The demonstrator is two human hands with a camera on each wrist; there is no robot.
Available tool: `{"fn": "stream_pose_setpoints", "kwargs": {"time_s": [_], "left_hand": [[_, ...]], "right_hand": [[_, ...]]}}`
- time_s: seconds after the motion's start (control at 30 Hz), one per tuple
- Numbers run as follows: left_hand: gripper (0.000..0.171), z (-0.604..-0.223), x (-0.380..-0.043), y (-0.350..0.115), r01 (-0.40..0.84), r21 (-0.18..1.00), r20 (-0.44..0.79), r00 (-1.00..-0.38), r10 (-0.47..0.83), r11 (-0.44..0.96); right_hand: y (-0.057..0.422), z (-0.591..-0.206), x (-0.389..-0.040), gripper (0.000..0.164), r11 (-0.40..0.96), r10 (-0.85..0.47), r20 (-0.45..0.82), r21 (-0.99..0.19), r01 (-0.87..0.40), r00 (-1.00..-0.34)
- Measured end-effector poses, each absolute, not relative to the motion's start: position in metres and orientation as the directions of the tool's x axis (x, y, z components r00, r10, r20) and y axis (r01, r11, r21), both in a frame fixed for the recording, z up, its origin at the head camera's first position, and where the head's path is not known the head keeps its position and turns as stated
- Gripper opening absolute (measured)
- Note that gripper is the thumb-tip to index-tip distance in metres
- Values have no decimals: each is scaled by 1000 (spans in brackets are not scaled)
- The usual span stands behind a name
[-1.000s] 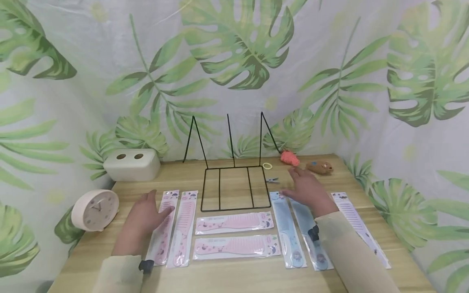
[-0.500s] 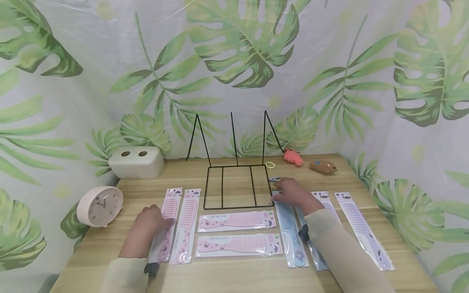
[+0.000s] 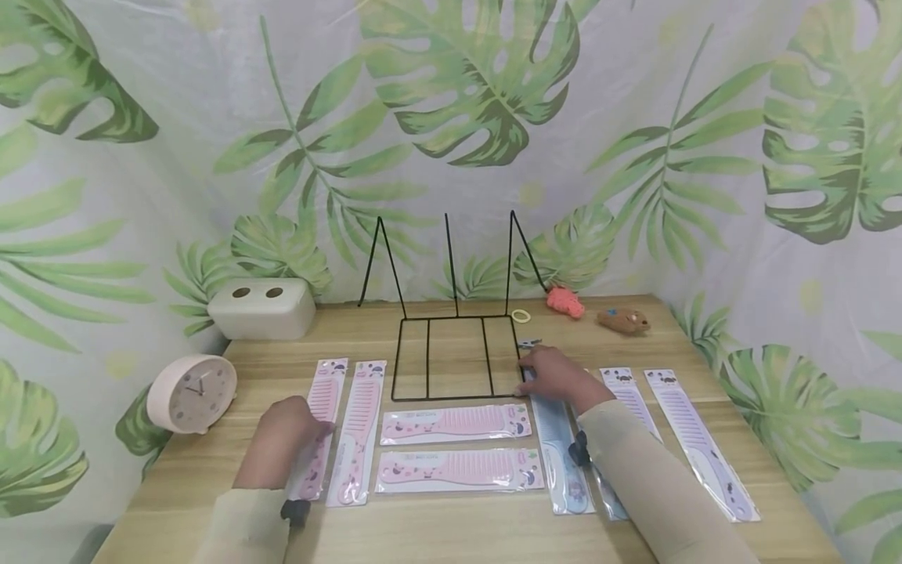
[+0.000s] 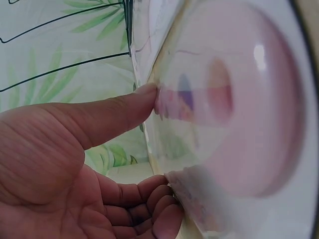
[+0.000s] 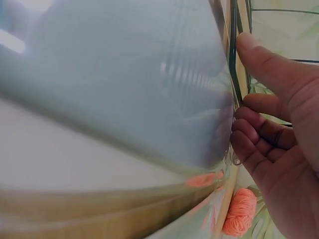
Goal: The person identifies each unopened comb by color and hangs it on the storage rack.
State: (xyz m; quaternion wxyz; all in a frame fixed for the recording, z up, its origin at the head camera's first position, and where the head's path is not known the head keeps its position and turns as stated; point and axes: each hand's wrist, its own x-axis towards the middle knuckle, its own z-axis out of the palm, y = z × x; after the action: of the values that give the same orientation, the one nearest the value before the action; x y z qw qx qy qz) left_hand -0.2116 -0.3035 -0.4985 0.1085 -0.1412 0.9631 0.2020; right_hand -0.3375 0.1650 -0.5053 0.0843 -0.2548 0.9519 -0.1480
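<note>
Though apart, combs (image 3: 326,395) (image 3: 554,435) beneath both hands (image 3: 287,431) (image 3: 558,374)

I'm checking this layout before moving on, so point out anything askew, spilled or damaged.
Nothing looks spilled or damaged. The only mild oddity: two pink combs lie crosswise in front of the black wire rack, while the other packaged combs run front to back. It may well be deliberate, as the two lie parallel.

In the head view, right of centre, the right hand (image 3: 560,377) hid a blue comb's (image 3: 560,446) upper end — the counter (image 3: 423,536) was cropped below.
</note>
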Motion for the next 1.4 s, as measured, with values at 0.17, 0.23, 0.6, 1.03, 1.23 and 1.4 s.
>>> {"fn": "stream_pose_setpoints", "kwargs": {"time_s": [0.17, 0.23, 0.6, 1.03, 1.23, 1.4], "left_hand": [[48, -495, -214, -304, -368, 368, -302, -916, -265, 854], [49, -494, -214, -304, -401, 378, -327, -901, -285, 834], [56, -498, -209, -321, -395, 469, -295, -913, -282, 790], [64, -490, -213, -350, -405, 575, -322, -911, -259, 711], [62, -471, -208, -352, -293, 749, -203, -955, -215, 594], [49, -460, -203, -348, -102, 847, -48, -992, -116, 522]], "right_hand": [[165, -504, -338, 65, 832, -497, -101, -338, -440, -862], [165, -504, -338, 65, 832, -495, -102, -341, -437, -863], [164, -510, -338, 63, 822, -502, -97, -362, -439, -859], [163, -510, -340, 62, 815, -518, -105, -361, -453, -849], [162, -509, -341, 62, 828, -505, -123, -350, -439, -854], [162, -508, -343, 62, 834, -489, -128, -356, -420, -863]]}}
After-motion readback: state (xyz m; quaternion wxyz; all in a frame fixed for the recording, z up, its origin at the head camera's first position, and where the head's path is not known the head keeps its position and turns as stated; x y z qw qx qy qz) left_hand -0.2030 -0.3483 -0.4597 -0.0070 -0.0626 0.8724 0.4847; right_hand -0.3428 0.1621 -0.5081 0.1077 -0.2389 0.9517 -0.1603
